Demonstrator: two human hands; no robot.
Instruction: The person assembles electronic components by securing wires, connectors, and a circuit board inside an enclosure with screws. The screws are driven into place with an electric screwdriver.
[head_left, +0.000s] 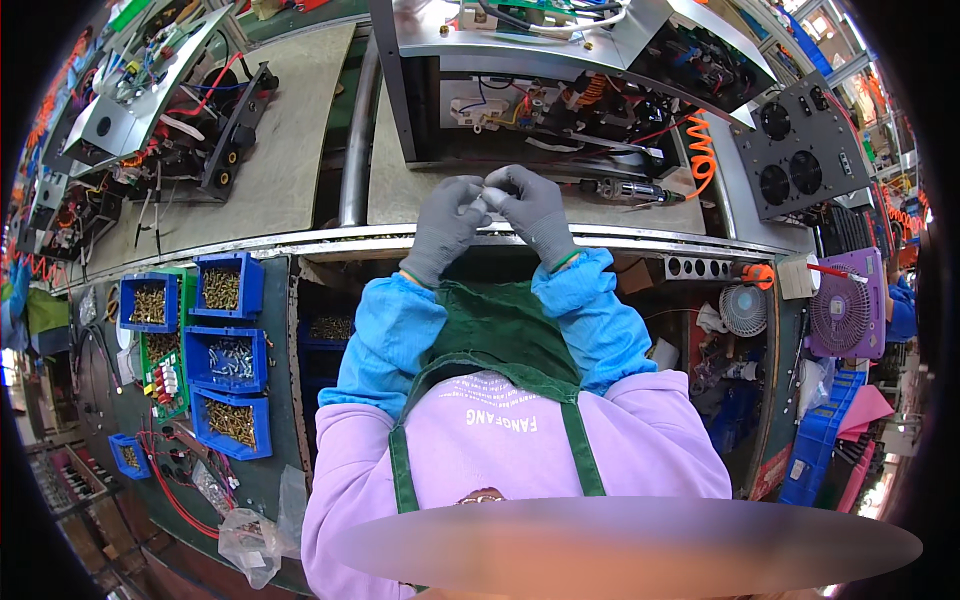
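Note:
My left hand [445, 228] and my right hand [535, 212], both in grey gloves, meet in front of the bench's metal edge. Their fingers are closed in a pinch, fingertips against fingertips. Whatever they hold is too small to make out. Just beyond them stands a metal machine housing [425, 110], open at the front, with wires and an orange-wound coil [588, 92] inside. To the right of my right hand a power screwdriver [632, 190] lies on the bench, joined to an orange coiled hose [703, 155].
At left, blue bins [230, 425] of screws stand on a side table. Another open machine [150, 130] sits at the far left. A grey panel with fans [800, 150] leans at right, near a purple fan [845, 310]. Steel rollers [360, 140] divide the bench boards.

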